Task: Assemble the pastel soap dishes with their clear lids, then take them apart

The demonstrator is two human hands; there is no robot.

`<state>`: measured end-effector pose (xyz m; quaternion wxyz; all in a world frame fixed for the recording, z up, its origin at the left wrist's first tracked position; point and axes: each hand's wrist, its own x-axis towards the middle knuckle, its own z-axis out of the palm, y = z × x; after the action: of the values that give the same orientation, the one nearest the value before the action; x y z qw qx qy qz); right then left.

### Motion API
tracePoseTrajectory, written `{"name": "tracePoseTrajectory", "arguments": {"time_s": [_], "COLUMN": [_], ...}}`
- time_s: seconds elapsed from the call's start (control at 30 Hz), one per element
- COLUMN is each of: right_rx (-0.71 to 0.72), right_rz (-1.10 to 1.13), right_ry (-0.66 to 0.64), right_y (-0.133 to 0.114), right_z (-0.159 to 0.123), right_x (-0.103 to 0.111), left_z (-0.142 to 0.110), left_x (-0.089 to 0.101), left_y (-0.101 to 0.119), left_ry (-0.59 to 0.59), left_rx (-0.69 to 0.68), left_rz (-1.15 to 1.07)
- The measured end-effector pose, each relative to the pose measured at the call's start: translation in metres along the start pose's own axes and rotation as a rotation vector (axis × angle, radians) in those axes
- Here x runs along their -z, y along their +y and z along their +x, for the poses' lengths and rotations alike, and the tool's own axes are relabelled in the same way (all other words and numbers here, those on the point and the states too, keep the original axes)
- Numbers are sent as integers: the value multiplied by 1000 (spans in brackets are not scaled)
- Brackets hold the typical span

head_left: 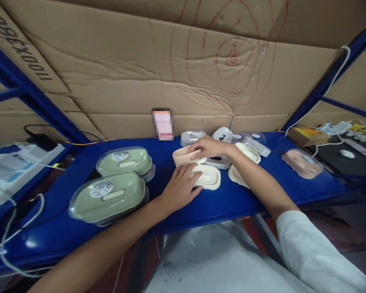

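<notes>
Cardboard (pixel 110 61) backs the blue worktop (pixel 213 205); green boxes (pixel 122 196) stand toward its left end. Curled right hand (pixel 203 146) grips a pink container (pixel 179 158); half-open left hand (pixel 180 181) touches a cream tray (pixel 212 176).

I work in soft, dim light; glare spots the blue tabletop (pixel 210 205), edges stretch, and the phone (pixel 163 124) looks pixelated.

- Peach container (pixel 181 158): oval with rounded walls, partly hidden on its right side, just behind the cream tray.
- Cream tray (pixel 212 178): shallow, oblong, wavy-rimmed, recess facing up, lying flat on the blue worktop (pixel 213 206), left end covered.
</notes>
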<state>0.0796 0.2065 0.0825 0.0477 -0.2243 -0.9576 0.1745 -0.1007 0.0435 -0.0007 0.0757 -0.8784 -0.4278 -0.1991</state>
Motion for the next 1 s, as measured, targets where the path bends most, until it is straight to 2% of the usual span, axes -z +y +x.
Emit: {"name": "tracePoseTrajectory", "arguments": {"time_s": [0.13, 0.23, 0.3, 0.37, 0.43, 0.53, 0.6, 0.7, 0.87, 1.0], "right_rx": [-42, -282, -466, -553, -500, -319, -251, -252, -261, -214], "right_rz": [-63, -154, -196, -215, -235, -271, -289, -299, -310, -339], "right_ry": [101, 171, 154, 139, 197, 319, 307, 238, 283, 302], "right_y": [-1, 18, 34, 47, 54, 54, 52, 52, 59, 54], "right_z": [-12, -37, -53, -59, -51, -22, 0, 17, 11, 9], "right_x": [22, 48, 61, 65, 57, 28, 7, -10, -3, -1], "left_z": [-1, -1, -1, -1, -1, -1, -1, -1, 0, 0], "left_x": [-1, 1, 1, 2, 2, 3, 3, 4, 3, 3], "left_y": [0, 0, 0, 0, 0, 0, 1, 1, 1, 2], "left_ry": [-53, -62, -56, -47, -43, -30, -20, -14, -4, -13], "left_rx": [1, -8, -17, -28, -36, -48, -56, -57, -47, -34], "left_rz": [14, 16, 14, 15, 12, 6, 4, -3, -35, -58]}}
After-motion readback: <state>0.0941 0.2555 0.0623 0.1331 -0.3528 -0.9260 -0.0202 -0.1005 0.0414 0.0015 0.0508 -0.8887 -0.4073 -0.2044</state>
